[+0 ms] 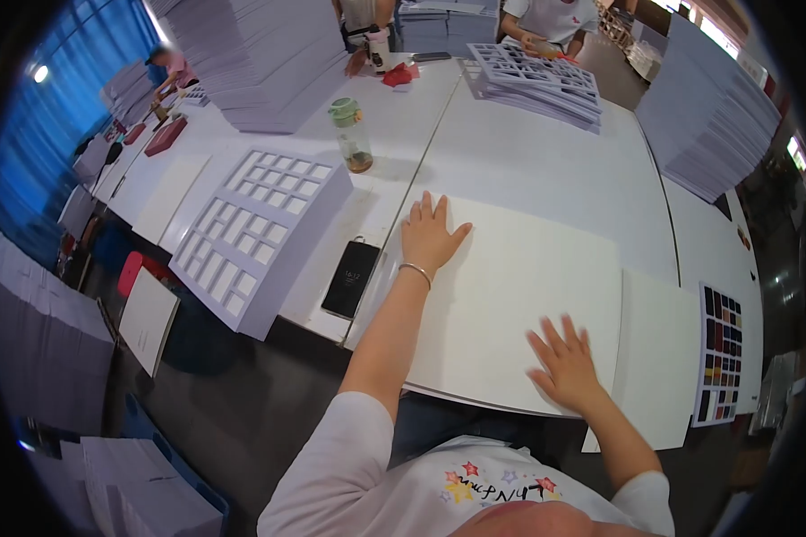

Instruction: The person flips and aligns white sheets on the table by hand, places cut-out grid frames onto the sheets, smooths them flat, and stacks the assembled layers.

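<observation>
- Large white board (519, 286) flat on table (528, 161), near side.
- Left hand (430, 237): empty, fingers spread, palm down on board's far left corner.
- Right hand (566, 367): empty, open, blurred, over board's near right part; contact unclear.
- Phone (351, 277) just left of board; stack of gridded frames (260, 228) farther left.
- Green-lidded bottle (354, 139) beyond phone.
- Color sample card (721, 353) at right.

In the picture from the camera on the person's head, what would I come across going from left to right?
Blue curtain, stack of pale frames with square openings, phone, the person's left hand, their right hand, card of dark and coloured swatches.
</observation>
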`<move>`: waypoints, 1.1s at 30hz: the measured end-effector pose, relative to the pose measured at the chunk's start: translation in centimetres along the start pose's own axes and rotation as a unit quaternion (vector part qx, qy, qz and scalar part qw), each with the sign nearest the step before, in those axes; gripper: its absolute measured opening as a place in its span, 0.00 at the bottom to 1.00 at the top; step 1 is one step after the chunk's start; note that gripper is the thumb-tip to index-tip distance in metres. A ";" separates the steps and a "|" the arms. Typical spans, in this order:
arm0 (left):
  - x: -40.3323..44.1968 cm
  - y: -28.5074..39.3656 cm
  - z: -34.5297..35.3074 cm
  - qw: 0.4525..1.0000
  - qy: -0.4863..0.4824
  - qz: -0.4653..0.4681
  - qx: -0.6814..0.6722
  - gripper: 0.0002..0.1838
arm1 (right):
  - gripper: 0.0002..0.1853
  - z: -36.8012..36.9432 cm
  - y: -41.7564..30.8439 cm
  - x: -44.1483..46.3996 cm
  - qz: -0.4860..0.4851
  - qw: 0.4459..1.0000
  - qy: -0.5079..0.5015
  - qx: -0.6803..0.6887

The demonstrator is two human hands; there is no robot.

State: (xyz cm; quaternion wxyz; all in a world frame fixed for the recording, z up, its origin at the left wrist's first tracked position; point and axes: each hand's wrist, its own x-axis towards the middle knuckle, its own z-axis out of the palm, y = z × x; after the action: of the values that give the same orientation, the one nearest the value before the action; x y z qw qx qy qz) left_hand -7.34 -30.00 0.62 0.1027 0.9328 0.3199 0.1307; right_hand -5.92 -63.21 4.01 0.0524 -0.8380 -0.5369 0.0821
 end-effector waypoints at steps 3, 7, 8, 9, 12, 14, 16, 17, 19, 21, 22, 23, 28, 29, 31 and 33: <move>0.2 0.5 -0.1 1.000 -0.004 0.000 0.000 0.40 | 0.30 0.4 0.9 -4.3 0.101 0.994 0.030 0.003; 0.1 0.3 0.0 1.000 0.000 0.003 -0.003 0.40 | 0.30 0.6 0.3 -4.4 0.095 0.994 0.059 -0.015; 0.2 0.1 0.2 1.000 -0.004 0.011 -0.007 0.40 | 0.30 0.6 0.3 -4.4 0.101 0.993 0.059 -0.006; -0.3 0.1 -0.6 1.000 0.006 0.000 -0.005 0.40 | 0.29 0.5 0.5 -4.4 0.105 0.993 0.060 0.000; -3.4 -0.1 -1.7 0.995 -0.029 -0.093 0.010 0.42 | 0.33 0.9 1.2 -4.7 0.114 0.992 0.052 0.017; -7.9 -1.8 -2.7 0.995 -0.049 -0.090 -0.010 0.43 | 0.35 -0.4 0.5 -5.4 0.237 0.970 0.043 0.043; -13.2 -3.7 -4.1 0.995 -0.063 -0.080 -0.021 0.45 | 0.41 2.2 3.1 -7.6 0.335 0.927 0.086 0.146; -15.4 -4.9 -4.3 0.994 -0.068 -0.079 -0.016 0.45 | 0.41 4.1 4.6 -8.3 0.338 0.925 0.082 0.151; -18.5 -6.7 -4.9 0.972 -0.109 -0.088 -0.188 0.45 | 0.42 5.4 5.2 -8.7 0.215 0.866 0.240 0.383; -19.5 -8.8 -3.4 0.878 -0.123 -0.090 -0.454 0.40 | 0.43 4.0 4.0 -9.3 0.209 0.797 0.234 0.517; -20.2 -9.3 -2.6 0.804 -0.106 -0.113 -0.574 0.35 | 0.40 3.5 3.4 -9.3 0.191 0.706 0.237 0.639; -20.7 -9.6 -2.2 0.805 -0.102 -0.111 -0.574 0.35 | 0.38 3.2 3.1 -9.3 0.170 0.598 0.236 0.747; -21.8 -9.5 -1.8 0.660 -0.089 -0.172 -0.726 0.33 | 0.28 9.8 6.6 -10.5 0.248 0.432 0.235 0.835; -21.9 -9.4 -1.6 0.658 -0.073 -0.174 -0.729 0.30 | 0.26 10.1 6.9 -10.5 0.234 0.448 0.247 0.827; -22.7 -9.2 -1.7 0.655 -0.075 -0.173 -0.732 0.30 | 0.27 9.6 7.3 -11.0 0.227 0.451 0.234 0.831; -24.3 -8.5 -2.9 0.649 -0.095 -0.188 -0.731 0.32 | 0.33 7.2 5.9 -11.4 0.182 0.470 0.239 0.830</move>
State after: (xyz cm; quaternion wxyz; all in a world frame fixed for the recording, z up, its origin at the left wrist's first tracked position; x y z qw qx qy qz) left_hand -31.61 -38.29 -3.33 0.8037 0.4824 0.2775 0.2107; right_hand -6.78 -76.05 -3.15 0.8336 -0.4679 -0.0194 0.2929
